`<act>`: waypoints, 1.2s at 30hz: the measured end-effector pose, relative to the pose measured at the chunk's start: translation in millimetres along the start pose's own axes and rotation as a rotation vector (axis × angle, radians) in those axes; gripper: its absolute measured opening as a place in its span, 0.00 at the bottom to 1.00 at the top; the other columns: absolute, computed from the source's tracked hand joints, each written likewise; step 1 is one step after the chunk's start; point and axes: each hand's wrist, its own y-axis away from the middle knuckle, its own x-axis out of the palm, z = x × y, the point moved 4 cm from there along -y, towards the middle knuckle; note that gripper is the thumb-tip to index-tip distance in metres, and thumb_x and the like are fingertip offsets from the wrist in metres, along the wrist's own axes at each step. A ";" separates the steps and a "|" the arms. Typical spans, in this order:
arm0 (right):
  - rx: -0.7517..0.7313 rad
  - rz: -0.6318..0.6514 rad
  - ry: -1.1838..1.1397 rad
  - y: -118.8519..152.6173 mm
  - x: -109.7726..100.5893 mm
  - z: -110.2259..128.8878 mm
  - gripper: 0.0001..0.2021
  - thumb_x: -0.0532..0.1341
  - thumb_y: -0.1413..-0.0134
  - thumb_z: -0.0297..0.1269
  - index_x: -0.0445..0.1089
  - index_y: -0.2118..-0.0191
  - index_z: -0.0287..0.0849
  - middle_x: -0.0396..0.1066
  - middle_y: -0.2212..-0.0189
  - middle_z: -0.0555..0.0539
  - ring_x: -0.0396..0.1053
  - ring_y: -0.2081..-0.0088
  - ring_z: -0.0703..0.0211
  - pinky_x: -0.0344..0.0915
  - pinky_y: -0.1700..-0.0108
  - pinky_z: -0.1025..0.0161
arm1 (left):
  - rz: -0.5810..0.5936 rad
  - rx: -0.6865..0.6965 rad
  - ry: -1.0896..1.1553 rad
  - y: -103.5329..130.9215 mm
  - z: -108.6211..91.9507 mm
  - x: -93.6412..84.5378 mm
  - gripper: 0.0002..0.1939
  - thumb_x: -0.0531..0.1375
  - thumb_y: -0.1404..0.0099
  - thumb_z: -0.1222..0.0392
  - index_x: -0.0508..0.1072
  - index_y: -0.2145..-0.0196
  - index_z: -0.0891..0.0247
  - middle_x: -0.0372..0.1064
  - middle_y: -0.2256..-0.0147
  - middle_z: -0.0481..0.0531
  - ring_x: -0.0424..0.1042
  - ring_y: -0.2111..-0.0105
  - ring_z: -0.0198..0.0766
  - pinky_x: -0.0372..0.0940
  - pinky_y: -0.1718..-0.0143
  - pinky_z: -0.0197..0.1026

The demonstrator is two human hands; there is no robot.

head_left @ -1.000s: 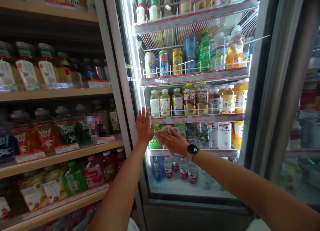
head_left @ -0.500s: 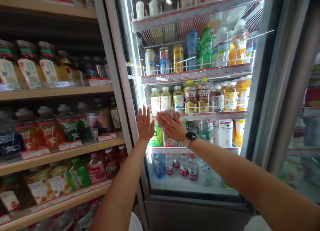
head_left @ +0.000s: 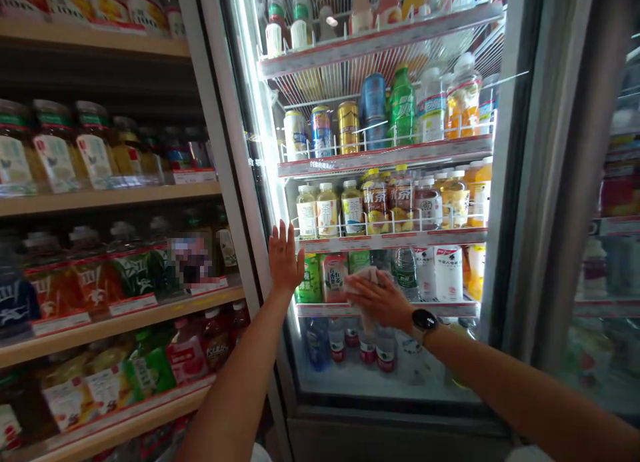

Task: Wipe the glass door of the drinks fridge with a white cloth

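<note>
My left hand (head_left: 285, 261) lies flat with fingers stretched upward against the glass door (head_left: 390, 382) of a lit drinks fridge, near its left edge. A pale cloth (head_left: 367, 279) is under my right hand (head_left: 384, 301), which presses it to the glass in front of the fourth shelf of drinks. Part of the cloth shows above and below the fingers; the palm hides the rest. On my right wrist sits a dark-faced watch (head_left: 425, 320). Behind the glass, close to the cloth, are a pink carton (head_left: 335, 279) and a clear bottle with a green label (head_left: 405, 275).
Left of the fridge stands a wooden shelf unit (head_left: 110, 199) with rows of bottled drinks. The fridge's metal frame (head_left: 555, 182) runs down the right, with another glass-fronted section (head_left: 607, 262) beyond it. Bottles and cans fill the fridge racks.
My right hand and the cloth have moved down and to the right across the glass. My left hand stays flat near the door's left edge. The view has shifted slightly.
</note>
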 end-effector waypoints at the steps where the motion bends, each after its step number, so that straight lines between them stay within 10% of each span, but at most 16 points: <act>1: 0.056 -0.014 0.016 -12.4 -13.2 -22.1 0.30 0.54 0.42 0.27 0.58 0.35 0.51 0.55 0.33 0.48 0.48 0.32 0.55 0.36 0.32 0.44 | 0.004 -0.004 -0.003 0.0 0.0 0.2 0.32 0.44 0.27 0.53 0.39 0.30 0.59 0.34 0.30 0.57 0.34 0.30 0.48 0.40 0.32 0.57; 8: 0.548 -0.238 0.074 -76.1 -82.6 -139.8 0.30 0.49 0.34 0.37 0.42 0.29 0.45 0.44 0.30 0.40 0.43 0.30 0.44 0.29 0.33 0.34 | 0.027 -0.032 0.000 0.1 -1.4 0.8 0.32 0.45 0.27 0.52 0.41 0.30 0.62 0.36 0.30 0.59 0.34 0.30 0.48 0.39 0.32 0.57; 16: 0.372 -0.137 0.033 -39.2 -40.6 -55.3 0.32 0.50 0.34 0.35 0.39 0.29 0.40 0.49 0.31 0.40 0.43 0.30 0.51 0.29 0.31 0.42 | 0.041 -0.079 0.038 -2.9 -9.3 -3.5 0.32 0.45 0.27 0.51 0.43 0.30 0.62 0.37 0.30 0.59 0.34 0.30 0.48 0.37 0.31 0.58; 22: 0.229 -0.076 -0.005 -27.2 -6.2 0.3 0.30 0.51 0.37 0.31 0.48 0.31 0.39 0.49 0.31 0.43 0.43 0.30 0.51 0.32 0.31 0.42 | 0.089 -0.173 0.239 38.4 -25.3 -12.8 0.32 0.46 0.27 0.50 0.41 0.30 0.55 0.37 0.29 0.54 0.37 0.30 0.45 0.39 0.31 0.56; 28: 0.074 -0.112 -0.121 -130.0 2.9 14.5 0.32 0.51 0.39 0.26 0.46 0.30 0.41 0.46 0.30 0.45 0.43 0.30 0.55 0.42 0.31 0.47 | -0.036 -0.382 0.408 69.8 -4.3 -33.7 0.30 0.42 0.26 0.49 0.38 0.30 0.52 0.36 0.29 0.50 0.39 0.30 0.41 0.39 0.30 0.50; 36: 0.127 -0.154 -0.336 -245.6 -4.7 19.5 0.33 0.52 0.38 0.32 0.43 0.30 0.30 0.44 0.30 0.38 0.41 0.30 0.49 0.39 0.30 0.46 | -0.068 -0.266 0.463 1.5 -1.1 -49.7 0.32 0.40 0.26 0.46 0.36 0.30 0.54 0.30 0.29 0.50 0.34 0.30 0.40 0.37 0.30 0.48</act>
